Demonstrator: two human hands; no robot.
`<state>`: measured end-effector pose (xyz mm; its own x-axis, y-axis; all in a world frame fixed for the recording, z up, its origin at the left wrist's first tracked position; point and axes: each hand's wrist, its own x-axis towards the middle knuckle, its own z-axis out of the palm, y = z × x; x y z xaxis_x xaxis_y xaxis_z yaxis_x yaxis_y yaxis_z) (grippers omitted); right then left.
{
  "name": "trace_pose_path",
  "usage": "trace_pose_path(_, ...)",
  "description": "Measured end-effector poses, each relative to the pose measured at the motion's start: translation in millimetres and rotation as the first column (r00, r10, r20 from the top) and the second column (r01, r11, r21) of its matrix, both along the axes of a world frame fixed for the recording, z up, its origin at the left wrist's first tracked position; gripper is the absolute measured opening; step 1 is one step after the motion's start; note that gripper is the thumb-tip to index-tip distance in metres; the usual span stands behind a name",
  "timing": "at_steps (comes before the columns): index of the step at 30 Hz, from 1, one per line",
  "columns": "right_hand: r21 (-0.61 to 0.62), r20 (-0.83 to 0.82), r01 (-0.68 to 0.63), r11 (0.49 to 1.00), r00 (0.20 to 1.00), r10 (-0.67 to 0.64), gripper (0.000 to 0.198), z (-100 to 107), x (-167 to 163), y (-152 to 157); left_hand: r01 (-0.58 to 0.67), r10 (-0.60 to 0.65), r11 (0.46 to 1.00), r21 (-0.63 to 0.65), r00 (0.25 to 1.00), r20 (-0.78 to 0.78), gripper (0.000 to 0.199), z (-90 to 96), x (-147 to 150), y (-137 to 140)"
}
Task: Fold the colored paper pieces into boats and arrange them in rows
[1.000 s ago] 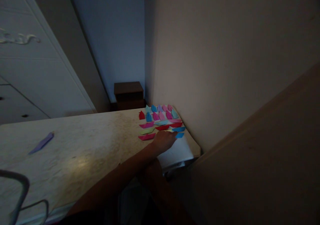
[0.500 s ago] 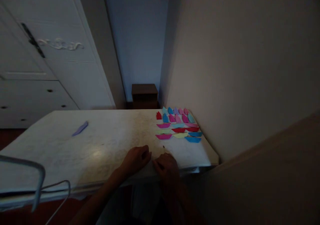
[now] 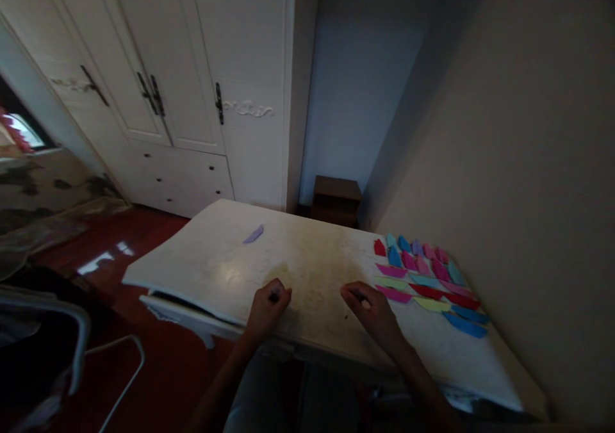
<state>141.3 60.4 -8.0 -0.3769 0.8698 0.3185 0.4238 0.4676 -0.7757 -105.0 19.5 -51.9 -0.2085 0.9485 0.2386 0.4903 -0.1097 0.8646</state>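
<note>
Over the near edge of the pale table (image 3: 307, 247), my left hand (image 3: 270, 300) is loosely curled into a fist, and nothing shows in it. To its right, my right hand (image 3: 373, 311) is also curled, thumb against the fingers, with no object visible in it. A lone purple folded paper piece (image 3: 254, 234) lies on the table's far left part, away from both hands. Right of my right hand are several rows of folded paper pieces, among them a magenta boat-like one (image 3: 393, 294), a blue one (image 3: 465, 325) and a red one (image 3: 379, 247).
A wall (image 3: 519, 164) runs along the table's right side. A white wardrobe (image 3: 254, 49) and a small brown cabinet (image 3: 336, 193) stand beyond the table. At lower left is a white metal frame (image 3: 79, 337) above the red floor (image 3: 129, 382).
The view has swung left, so more of the wardrobe and floor shows. My hands, close together before, are now well apart, still curled. The paper pieces keep their arrangement.
</note>
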Motion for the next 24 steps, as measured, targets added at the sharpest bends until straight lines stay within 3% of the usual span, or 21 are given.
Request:
trace_pose_path(3, 0.114, 0.065, -0.103, 0.988, 0.993, 0.096, 0.021, 19, -50, 35, 0.043, -0.045, 0.999, -0.033, 0.997, -0.067, 0.028, -0.2, 5, 0)
trace_pose_path(7, 0.182, 0.250, -0.252, 0.950, 0.947, 0.203, 0.026, 22, -127, 89, 0.097, -0.109, 0.993, -0.062, 0.970, -0.216, 0.022, -0.1, 10, 0)
trace_pose_path(9, 0.186, 0.420, -0.303, 0.935, 0.884, 0.203, 0.033, 17, -166, 112, 0.124, -0.135, 0.990, -0.063, 0.967, -0.215, 0.021, 0.1, 9, -1)
trace_pose_path(11, 0.182, 0.620, -0.383, 0.906, 0.760, 0.196, 0.043, 10, -201, 129, 0.145, -0.154, 0.987, -0.061, 0.972, -0.178, 0.022, 0.3, 7, -2)
trace_pose_path(14, 0.140, 0.717, -0.457, 0.878, 0.659, 0.228, 0.054, 1, -242, 144, 0.183, -0.188, 0.982, -0.053, 0.978, -0.095, 0.022, -0.2, 3, -4)
trace_pose_path(16, 0.113, 0.760, -0.492, 0.864, 0.602, 0.243, 0.054, -3, -260, 150, 0.207, -0.209, 0.977, -0.044, 0.977, -0.043, 0.022, -1.6, 1, -5)
trace_pose_path(19, 0.091, 0.821, -0.521, 0.849, 0.521, 0.231, 0.038, -3, -274, 155, 0.226, -0.226, 0.974, -0.029, 0.974, 0.014, 0.021, -4.6, 0, -4)
trace_pose_path(24, 0.111, 0.869, -0.539, 0.835, 0.460, 0.181, 0.024, 5, -268, 154, 0.213, -0.212, 0.977, -0.016, 0.977, 0.035, 0.022, -7.3, 0, -3)
